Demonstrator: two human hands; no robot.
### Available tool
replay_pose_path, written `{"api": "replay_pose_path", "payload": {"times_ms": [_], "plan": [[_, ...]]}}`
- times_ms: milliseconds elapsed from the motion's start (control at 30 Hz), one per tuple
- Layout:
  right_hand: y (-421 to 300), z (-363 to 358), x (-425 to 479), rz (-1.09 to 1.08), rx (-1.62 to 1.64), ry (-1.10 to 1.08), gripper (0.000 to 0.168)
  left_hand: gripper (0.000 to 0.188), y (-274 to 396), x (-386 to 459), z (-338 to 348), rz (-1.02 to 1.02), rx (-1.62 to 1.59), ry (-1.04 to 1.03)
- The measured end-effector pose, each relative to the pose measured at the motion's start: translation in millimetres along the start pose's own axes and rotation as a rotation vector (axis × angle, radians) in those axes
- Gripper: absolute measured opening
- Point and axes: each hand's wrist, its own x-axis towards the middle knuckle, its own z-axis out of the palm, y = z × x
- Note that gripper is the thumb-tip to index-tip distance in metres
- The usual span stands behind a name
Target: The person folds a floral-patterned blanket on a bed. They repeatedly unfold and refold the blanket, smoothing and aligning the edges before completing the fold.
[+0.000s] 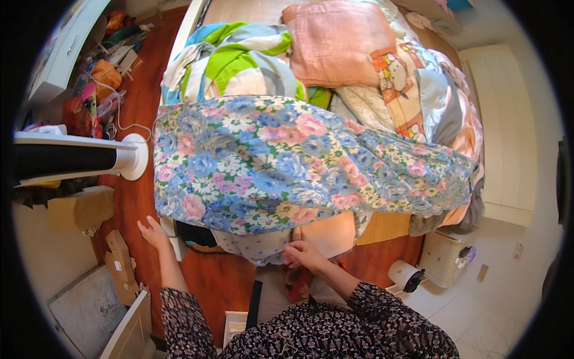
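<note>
A blue and pink floral cloth (pixel 269 166) lies spread across the near part of the bed, one end narrowing in folds at the right. My left hand (pixel 153 232) is just below the cloth's near left corner, fingers apart and holding nothing. By the cloth's near edge, my right hand (pixel 305 256) is over the hanging bedding, fingers bent; whether it grips anything is unclear. Under the cloth hang a dotted white fabric (pixel 255 244) and a peach fabric (pixel 327 233). Behind it are a green, white and grey quilt (pixel 237 63) and a pink pillow (pixel 338 45).
A white tower appliance (pixel 134 157) stands left of the bed, its cord on the wooden floor. Bags and clutter (pixel 105 76) lie behind it. Flattened cardboard (pixel 120 269) is at lower left. A small white bin (pixel 403 274) and a beige storage box (pixel 448 256) stand at right.
</note>
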Motion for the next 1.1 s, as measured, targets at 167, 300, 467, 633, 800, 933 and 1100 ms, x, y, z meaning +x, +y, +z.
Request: {"api": "replay_pose_path", "payload": {"times_ms": [167, 300, 467, 633, 800, 933, 1100], "plan": [[-22, -132, -19, -0.571, -0.6, 0.455, 0.017, 0.071, 178, -160, -12, 0.85, 0.032, -0.184], [-128, -239, -3, -0.86, -0.969, 0.828, 0.018, 0.081, 204, -238, 21, 1.216, 0.119, -0.469], [-215, -322, 54, -0.862, -1.304, 1.044, 0.036, 0.087, 203, -262, 60, 1.302, 0.256, -0.48], [-243, -356, 93, -0.718, -1.451, 0.941, 0.024, 0.092, 186, -249, 78, 1.263, 0.345, -0.457], [-271, -384, 106, -0.654, -1.642, 0.863, 0.015, 0.093, 174, -240, 90, 1.291, 0.355, -0.441], [-321, -393, 111, -0.755, -1.574, 1.203, 0.017, 0.089, 163, -233, 99, 1.331, 0.32, -0.423], [-289, -410, 138, -0.809, -1.461, 1.174, 0.025, 0.087, 176, -233, 112, 1.352, 0.285, -0.439]]}}
